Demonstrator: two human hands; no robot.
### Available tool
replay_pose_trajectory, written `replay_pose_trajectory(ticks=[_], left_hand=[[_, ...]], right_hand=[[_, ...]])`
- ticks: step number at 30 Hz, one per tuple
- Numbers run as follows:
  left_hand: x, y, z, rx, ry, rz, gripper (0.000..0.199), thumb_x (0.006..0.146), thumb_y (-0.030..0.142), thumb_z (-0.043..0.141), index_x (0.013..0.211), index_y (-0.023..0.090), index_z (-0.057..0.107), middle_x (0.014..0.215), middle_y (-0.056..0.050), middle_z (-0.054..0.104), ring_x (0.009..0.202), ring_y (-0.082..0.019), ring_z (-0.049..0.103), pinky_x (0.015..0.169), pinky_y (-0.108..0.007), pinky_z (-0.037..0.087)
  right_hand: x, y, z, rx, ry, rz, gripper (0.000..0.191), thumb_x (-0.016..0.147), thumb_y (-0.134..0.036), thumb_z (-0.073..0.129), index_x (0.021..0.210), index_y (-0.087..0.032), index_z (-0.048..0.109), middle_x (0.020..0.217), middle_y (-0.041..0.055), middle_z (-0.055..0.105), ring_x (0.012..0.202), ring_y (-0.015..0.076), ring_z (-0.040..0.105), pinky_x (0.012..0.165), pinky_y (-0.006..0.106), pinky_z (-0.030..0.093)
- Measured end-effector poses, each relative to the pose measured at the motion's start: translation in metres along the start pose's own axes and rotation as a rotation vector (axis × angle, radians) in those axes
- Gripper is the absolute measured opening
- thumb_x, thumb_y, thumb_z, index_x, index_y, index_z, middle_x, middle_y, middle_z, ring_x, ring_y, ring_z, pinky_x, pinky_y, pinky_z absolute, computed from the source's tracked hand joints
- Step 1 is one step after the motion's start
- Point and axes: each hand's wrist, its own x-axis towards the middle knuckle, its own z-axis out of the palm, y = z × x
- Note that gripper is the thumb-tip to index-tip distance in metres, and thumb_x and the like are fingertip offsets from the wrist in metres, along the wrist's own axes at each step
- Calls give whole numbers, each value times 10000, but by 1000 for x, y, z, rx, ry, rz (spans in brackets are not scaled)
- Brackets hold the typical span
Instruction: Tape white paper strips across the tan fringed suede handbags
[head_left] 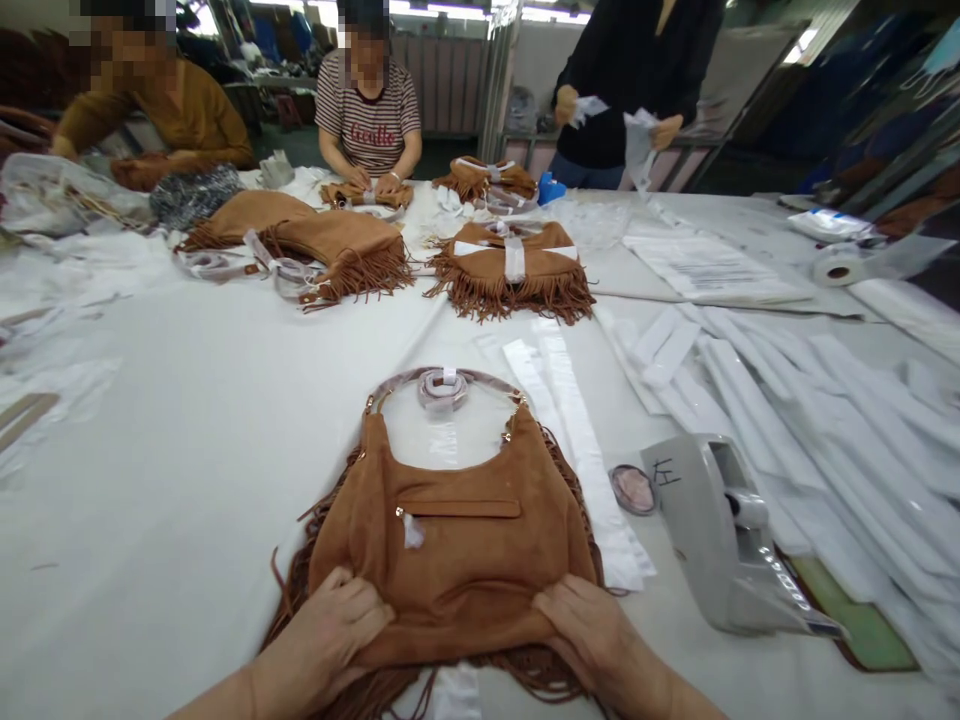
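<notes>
A brown suede bag (457,560) with fringes along its sides and bottom lies flat on the white table, its zipper pocket facing up. My left hand (334,635) grips the bag's lower left part with curled fingers. At the lower right part, my right hand (592,630) pinches the suede in the same way. The wrapped handle (397,380) arches away from me, with a coiled, wrapped strap (442,392) inside its loop. White strips (574,430) lie beside the bag's right edge, and another white strip (456,692) shows below it.
A grey tape dispenser (701,530) and a small round item (634,489) stand at the right, near many white strips (817,430). Across the table (187,400) lie more fringed bags (514,262), a tape roll (834,268) and plastic wrapping. Three people are at the far side.
</notes>
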Motion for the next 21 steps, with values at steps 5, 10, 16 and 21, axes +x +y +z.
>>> replay_pose_trajectory(ticks=[5,10,16,21], left_hand=[[13,-7,-10,-175,10,-184,335,938,485,401,840,199,547,873,-21,605,852,-187,540,791,-327,346],[19,-7,-19,-296,-7,-253,350,929,492,414,795,193,539,873,-21,617,852,-188,553,819,-320,349],[30,8,-41,-342,-63,-320,391,831,369,589,1202,289,492,1041,-1,644,979,-228,577,880,-334,375],[37,23,-47,-97,-198,-264,473,772,337,618,1232,342,507,1003,-48,623,960,-294,576,864,-448,394]], right_hand=[[5,17,13,-35,1,126,227,945,-300,418,771,-177,495,709,41,545,653,170,483,584,292,368],[8,23,16,-34,-1,140,249,932,-310,431,715,-190,456,677,29,527,618,155,467,563,283,320],[14,15,4,45,-134,275,203,900,-303,493,734,-188,475,715,22,549,674,161,503,597,284,325],[23,7,-8,114,-286,350,192,822,-386,642,826,-213,559,800,8,580,772,188,531,656,296,358]])
